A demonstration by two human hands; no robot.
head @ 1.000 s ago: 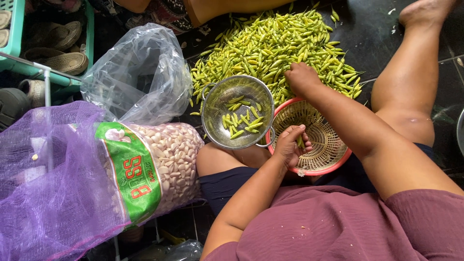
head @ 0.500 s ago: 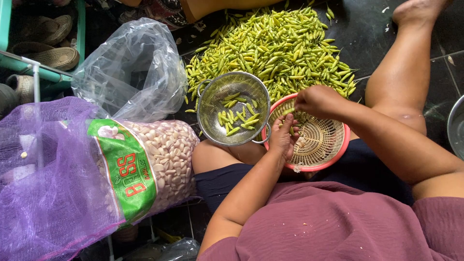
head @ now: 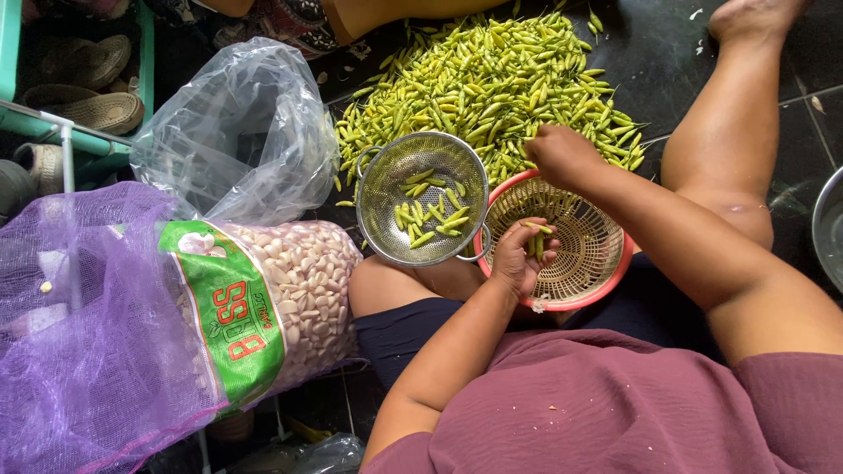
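Dark floor; left hand [head: 520, 254] cupping chillies [head: 536, 239], right hand [head: 562, 154] reaching pile [head: 492, 79]

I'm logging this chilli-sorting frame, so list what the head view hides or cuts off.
- Right hand: palm faces down on the chilli pile, so whatever its fingers hold is hidden.
- Left hand: some chillies show, but curled fingers hide the rest.
- Metal bowl: cut off by the right edge.
- Pink basket: its bottom is partly covered by the left hand.
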